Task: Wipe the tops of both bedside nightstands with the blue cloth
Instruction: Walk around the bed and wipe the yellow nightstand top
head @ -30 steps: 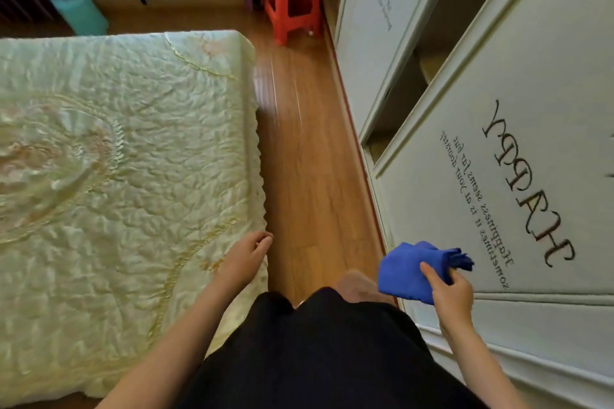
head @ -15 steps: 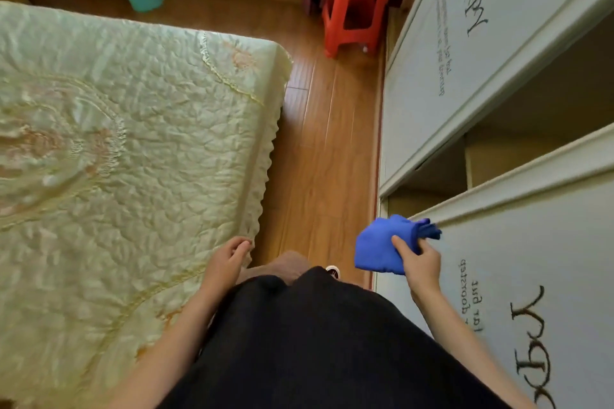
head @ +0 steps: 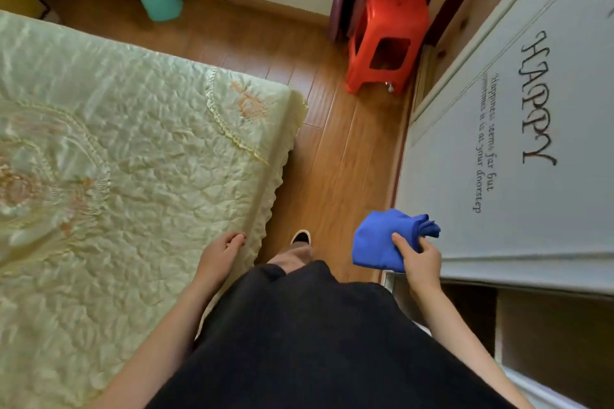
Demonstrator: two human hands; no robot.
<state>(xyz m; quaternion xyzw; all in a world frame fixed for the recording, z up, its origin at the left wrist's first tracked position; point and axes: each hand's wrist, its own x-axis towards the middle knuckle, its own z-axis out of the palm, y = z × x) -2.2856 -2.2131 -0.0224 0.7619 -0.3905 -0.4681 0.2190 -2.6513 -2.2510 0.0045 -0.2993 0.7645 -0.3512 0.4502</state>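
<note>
The blue cloth point(head: 382, 242) looks soft and light, limp enough to flop, so a bunched handful like this suits it. The right hand point(head: 420, 257) carries it beside the wardrobe door point(head: 531, 176), thumb pressed over the wad, fingers curled beneath, though those are hidden. The left hand point(head: 219, 256) hangs loosely curled and empty at the bed point(head: 116, 159) edge, perhaps brushing it. No nightstand shows.
</note>
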